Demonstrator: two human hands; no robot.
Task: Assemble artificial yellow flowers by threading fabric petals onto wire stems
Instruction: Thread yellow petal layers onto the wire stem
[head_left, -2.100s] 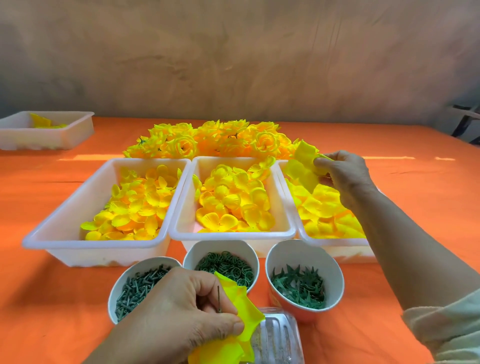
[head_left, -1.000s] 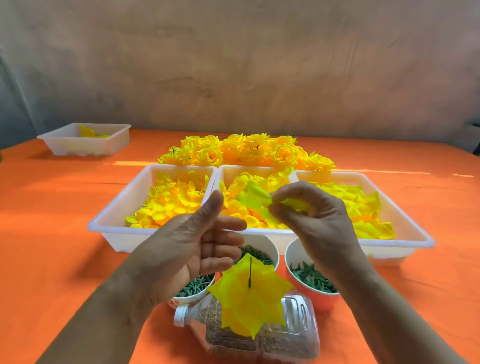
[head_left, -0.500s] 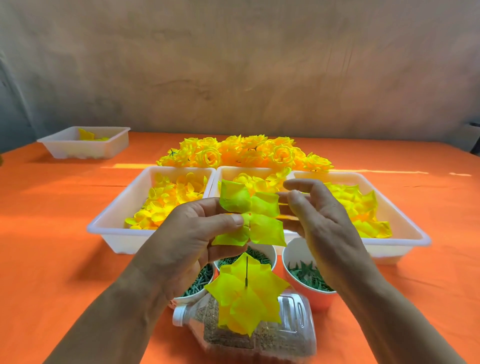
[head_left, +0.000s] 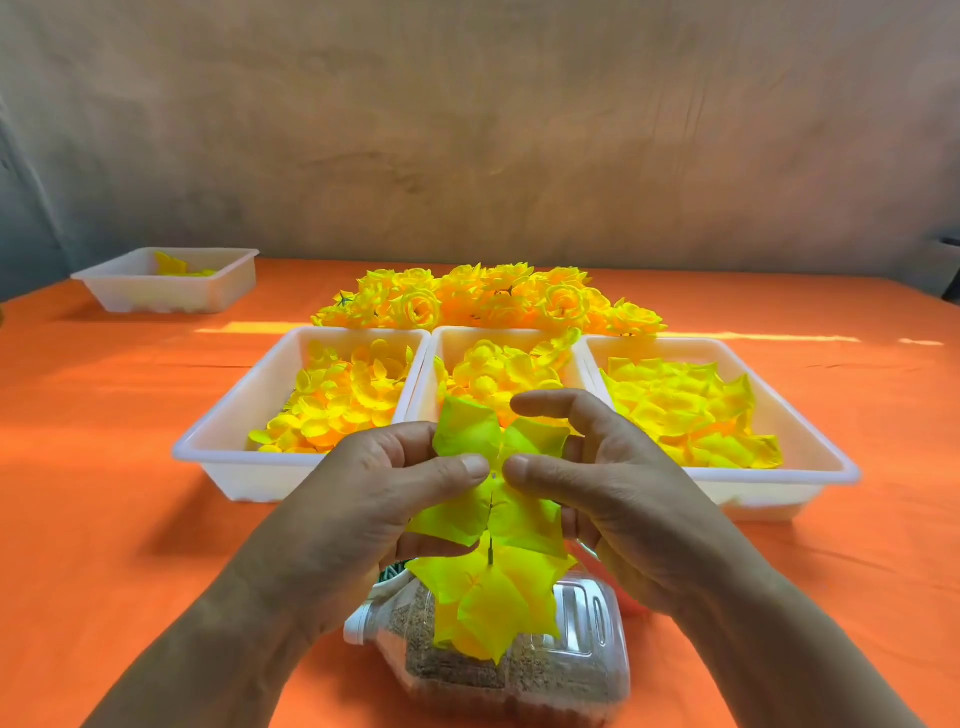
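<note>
A yellow fabric petal piece is spread between both hands in front of the trays. My left hand pinches its left side with the thumb, and my right hand pinches its right side, thumb tips almost meeting at its small centre hole. Just below, a thin wire stem stands upright through a second yellow petal piece that lies on a clear plastic bottle. The held petal hangs right above the wire's tip.
Three white trays of yellow petals stand side by side behind the hands. Finished yellow flowers are heaped behind them. A fourth white tray sits far left. The cups are mostly hidden under my hands.
Both hands came down and together with the petal piece, flattening it out. It now hangs just over the wire tip, where before it was held higher and crumpled.
</note>
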